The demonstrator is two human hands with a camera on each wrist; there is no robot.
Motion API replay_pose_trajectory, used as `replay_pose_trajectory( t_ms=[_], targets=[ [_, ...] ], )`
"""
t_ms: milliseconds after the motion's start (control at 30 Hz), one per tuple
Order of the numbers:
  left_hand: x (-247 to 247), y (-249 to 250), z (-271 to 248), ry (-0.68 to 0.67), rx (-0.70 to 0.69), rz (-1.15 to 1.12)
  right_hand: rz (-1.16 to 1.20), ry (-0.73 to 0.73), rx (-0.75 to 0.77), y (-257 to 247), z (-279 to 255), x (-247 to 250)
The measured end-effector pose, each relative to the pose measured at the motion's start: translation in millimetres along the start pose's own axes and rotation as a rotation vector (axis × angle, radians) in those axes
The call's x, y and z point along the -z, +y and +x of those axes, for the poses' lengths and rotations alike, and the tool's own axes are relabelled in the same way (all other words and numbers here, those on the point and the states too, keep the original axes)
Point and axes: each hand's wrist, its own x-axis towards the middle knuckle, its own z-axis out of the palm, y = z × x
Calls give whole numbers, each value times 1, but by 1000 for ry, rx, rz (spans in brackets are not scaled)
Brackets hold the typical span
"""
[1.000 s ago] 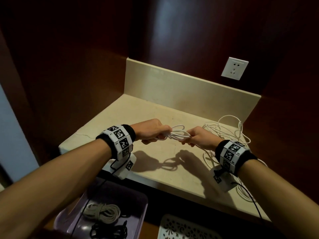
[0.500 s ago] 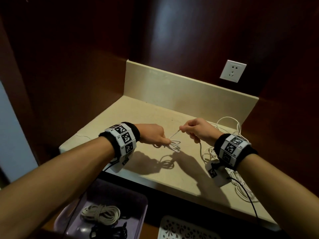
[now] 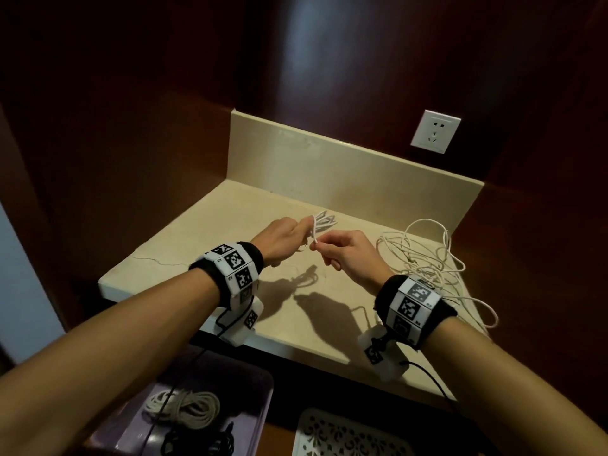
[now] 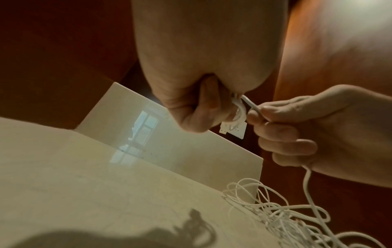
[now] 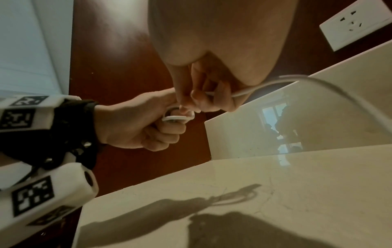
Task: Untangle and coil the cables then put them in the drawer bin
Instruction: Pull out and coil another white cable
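My left hand [image 3: 289, 236] grips a small bundle of white cable loops [image 3: 323, 222] above the beige counter [image 3: 204, 238]; the loops stick out past its fingers. The left wrist view shows the same loops [image 4: 239, 109] at its fingertips. My right hand [image 3: 342, 255] pinches the free strand of that white cable [image 3: 315, 239] right beside the left hand, thumb against forefinger. In the right wrist view the strand [image 5: 244, 91] runs from my right fingers off to the right. The rest of the white cable lies in a loose tangle [image 3: 427, 258] on the counter's right side.
A purple drawer bin [image 3: 256, 406] below the counter's front edge holds a coiled beige cord [image 3: 184, 406] and a black cable [image 3: 197, 444]. A white patterned tray [image 3: 345, 436] sits beside it. A wall socket [image 3: 434, 130] is above the backsplash. Dark wood walls close in both sides.
Both hands have risen off the counter. The left hand lifted the loop bundle up and back, and the right hand came in close to it, pinching the strand by the bundle.
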Motion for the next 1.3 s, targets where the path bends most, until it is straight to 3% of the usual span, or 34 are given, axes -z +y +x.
replay_pose_trajectory(
  t_ms=[133, 367, 700, 933, 1100, 1300],
  targets=[
    [1, 4, -4, 28, 9, -166, -27, -9, -14, 1, 0, -2],
    [7, 8, -10, -57, -9, -204, -153, -50, -91, 10, -1, 9],
    [19, 5, -15, -236, -6, -39, -402, -185, -205, 19, 6, 51],
    [12, 7, -16, -442, -3, 226, -476, -143, -227, 4, 12, 63],
    [9, 3, -8, -391, 13, 391, -343, -66, -144, -13, 19, 49],
    [17, -9, 1, -188, 79, 144, -242, -66, -44, -13, 13, 29]
  ],
)
